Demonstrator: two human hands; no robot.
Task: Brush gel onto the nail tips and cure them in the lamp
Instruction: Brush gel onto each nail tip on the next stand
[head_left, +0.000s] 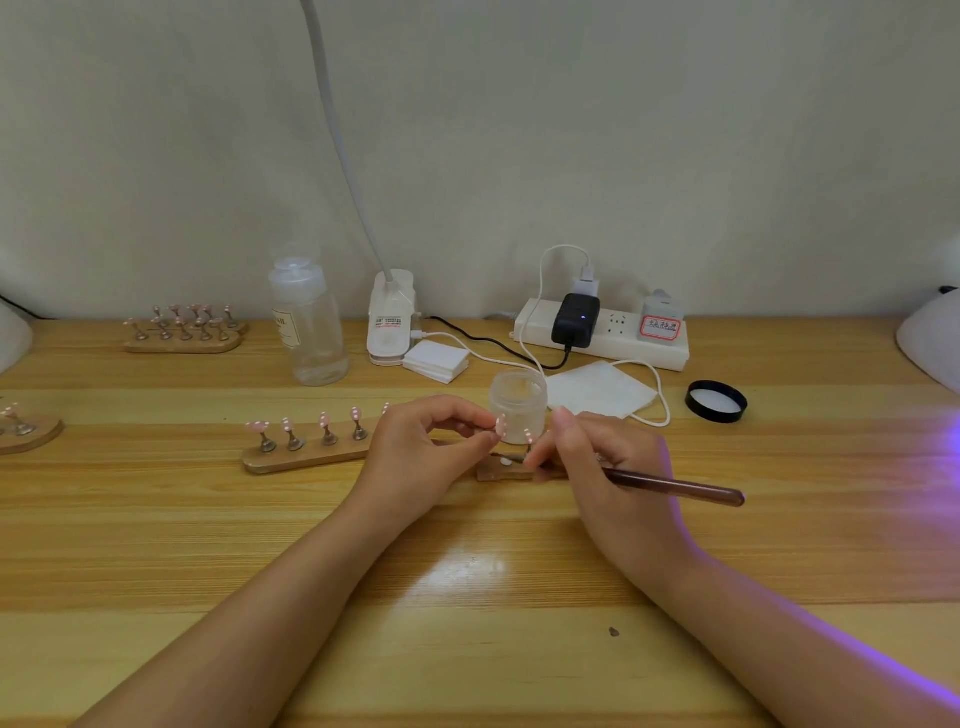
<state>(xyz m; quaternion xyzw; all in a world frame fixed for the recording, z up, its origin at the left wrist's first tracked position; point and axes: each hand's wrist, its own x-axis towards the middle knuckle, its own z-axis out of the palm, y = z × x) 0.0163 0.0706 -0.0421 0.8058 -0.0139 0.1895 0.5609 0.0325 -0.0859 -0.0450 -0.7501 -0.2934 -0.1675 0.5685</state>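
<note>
My left hand (423, 447) pinches a small metal stand with a pink nail tip (500, 425) on top, lifted just above a wooden holder (506, 472). My right hand (605, 457) grips a dark brown brush (675, 487), its handle pointing right, its bristle end hidden near the holder. An open frosted gel jar (518, 406) stands right behind both hands. To the left a longer wooden holder (306, 456) carries several pink nail tips (324, 420) on stands. The curing lamp (932, 343) is at the far right edge, throwing purple light.
The jar's black lid (716, 401) lies right of a folded white wipe (597, 388). A clear bottle (309, 325), a clip lamp base (390, 317), white pads (435, 359) and a power strip (602, 332) line the back. More nail holders (184, 332) sit at the far left.
</note>
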